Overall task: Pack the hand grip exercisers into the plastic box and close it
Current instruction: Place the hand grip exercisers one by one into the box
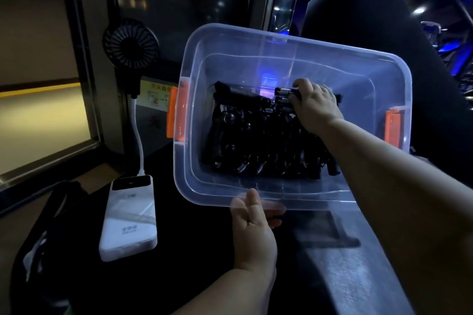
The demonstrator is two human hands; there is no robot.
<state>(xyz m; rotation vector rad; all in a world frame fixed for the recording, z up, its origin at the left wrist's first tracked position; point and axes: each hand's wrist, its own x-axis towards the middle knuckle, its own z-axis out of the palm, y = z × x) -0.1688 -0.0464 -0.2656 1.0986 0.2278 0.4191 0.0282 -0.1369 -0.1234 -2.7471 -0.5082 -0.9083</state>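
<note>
From my feed, the dark desk (194, 250) fills the lower part of the view. Above it is the clear box (194, 84), lid off, with its open top turned toward the camera. I cannot tell whether its far end touches anything.

The black grips (256, 140) lie piled on the bottom of the box, their steel springs catching the light. A black bag (51, 238) slumps on the desk at the near left. Just beside it lies a white power bank (128, 222), near the box's left side but not touching it.

The right hand (316, 107) reaches over the box's right rim and down to the far end of the pile. Its fingers are curled round one grip (285, 91), which lies on top of the others. The left hand (252, 227) holds the near rim of the box, with fingers showing through the plastic.

A small black fan (131, 45) stands behind the power bank. A white cable (138, 130) joins the two. An orange latch (176, 112) sits on the left end of the box and another latch (391, 128) on the right end.
</note>
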